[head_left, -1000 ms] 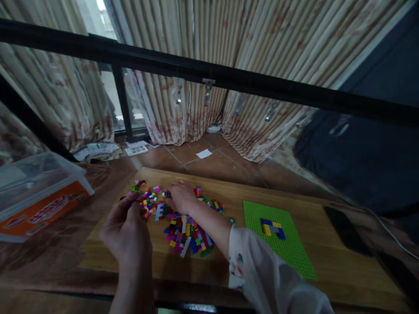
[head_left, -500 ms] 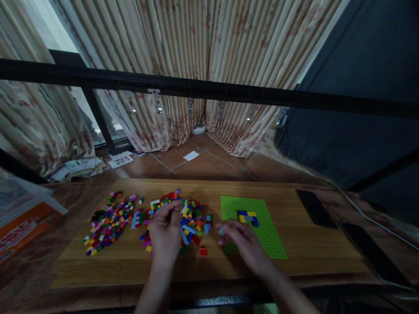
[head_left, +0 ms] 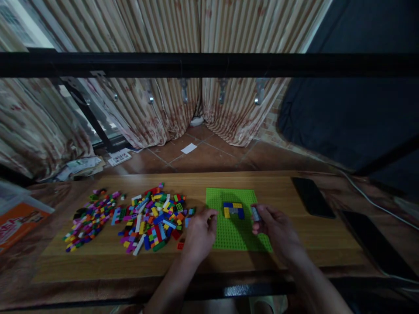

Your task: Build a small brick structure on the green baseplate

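Observation:
A green baseplate [head_left: 229, 231] lies on the wooden table [head_left: 294, 244], with a small blue, yellow and grey brick build [head_left: 233, 210] near its far edge. My right hand [head_left: 278, 229] hovers over the plate's right side and pinches a small grey brick [head_left: 255, 213] between thumb and fingers. At the plate's left edge rests my left hand [head_left: 199, 233], fingers curled, its fingertips touching the plate. What lies inside that hand is hidden. A heap of loose coloured bricks [head_left: 152, 218] lies to the left of it.
A second, smaller spread of bricks [head_left: 88, 218] lies further left. One red brick [head_left: 180, 245] sits alone near the front. Two dark phones [head_left: 312, 203] [head_left: 376, 244] lie on the right. An orange box [head_left: 16, 218] stands at the far left. A black rail [head_left: 209, 65] crosses above.
My view has swung right. Both hands left the brick heap and moved right to the green plate; the right hand now carries a grey brick beside the small build.

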The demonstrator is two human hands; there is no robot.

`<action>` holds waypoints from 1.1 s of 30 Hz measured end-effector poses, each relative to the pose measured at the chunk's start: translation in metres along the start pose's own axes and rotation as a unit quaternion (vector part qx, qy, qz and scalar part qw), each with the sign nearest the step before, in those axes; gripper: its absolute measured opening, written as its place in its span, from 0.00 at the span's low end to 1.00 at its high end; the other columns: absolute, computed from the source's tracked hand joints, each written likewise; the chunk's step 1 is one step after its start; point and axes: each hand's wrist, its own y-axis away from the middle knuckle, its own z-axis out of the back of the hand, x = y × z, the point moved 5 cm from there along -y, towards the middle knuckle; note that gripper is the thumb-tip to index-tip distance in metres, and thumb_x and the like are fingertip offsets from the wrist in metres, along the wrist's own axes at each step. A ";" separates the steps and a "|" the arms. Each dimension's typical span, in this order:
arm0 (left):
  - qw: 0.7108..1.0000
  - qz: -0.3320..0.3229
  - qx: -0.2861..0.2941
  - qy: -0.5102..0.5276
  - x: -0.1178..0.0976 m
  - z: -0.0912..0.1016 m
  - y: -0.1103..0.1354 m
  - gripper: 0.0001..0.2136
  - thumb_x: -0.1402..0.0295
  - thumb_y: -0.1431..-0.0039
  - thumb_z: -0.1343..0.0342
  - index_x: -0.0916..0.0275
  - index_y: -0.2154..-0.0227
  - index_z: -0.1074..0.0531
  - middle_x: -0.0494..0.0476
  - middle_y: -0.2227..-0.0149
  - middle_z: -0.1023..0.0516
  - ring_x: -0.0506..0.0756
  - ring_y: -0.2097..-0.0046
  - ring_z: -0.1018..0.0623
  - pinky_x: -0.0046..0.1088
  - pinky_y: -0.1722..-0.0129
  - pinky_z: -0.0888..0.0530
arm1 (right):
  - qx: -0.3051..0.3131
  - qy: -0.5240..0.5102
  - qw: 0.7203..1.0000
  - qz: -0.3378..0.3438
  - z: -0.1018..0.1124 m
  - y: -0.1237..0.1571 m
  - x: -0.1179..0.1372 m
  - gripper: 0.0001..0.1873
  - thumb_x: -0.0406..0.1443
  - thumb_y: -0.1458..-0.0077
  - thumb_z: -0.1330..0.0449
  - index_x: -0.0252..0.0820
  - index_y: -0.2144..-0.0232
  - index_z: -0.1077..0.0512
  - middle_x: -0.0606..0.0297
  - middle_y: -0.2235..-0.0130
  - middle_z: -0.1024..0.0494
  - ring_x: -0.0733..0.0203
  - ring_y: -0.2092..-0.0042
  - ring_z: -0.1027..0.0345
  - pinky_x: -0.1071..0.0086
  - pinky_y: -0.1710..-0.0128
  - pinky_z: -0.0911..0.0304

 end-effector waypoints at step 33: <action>0.981 -0.001 0.070 -0.182 -0.012 -0.031 0.007 0.10 0.72 0.38 0.53 0.57 0.58 0.29 0.55 0.58 0.24 0.55 0.57 0.23 0.29 0.60 0.30 | 0.011 0.393 0.895 0.212 -0.026 -0.009 -0.024 0.10 0.37 0.46 0.44 0.43 0.69 0.23 0.59 0.65 0.20 0.57 0.64 0.27 0.63 0.60 0.36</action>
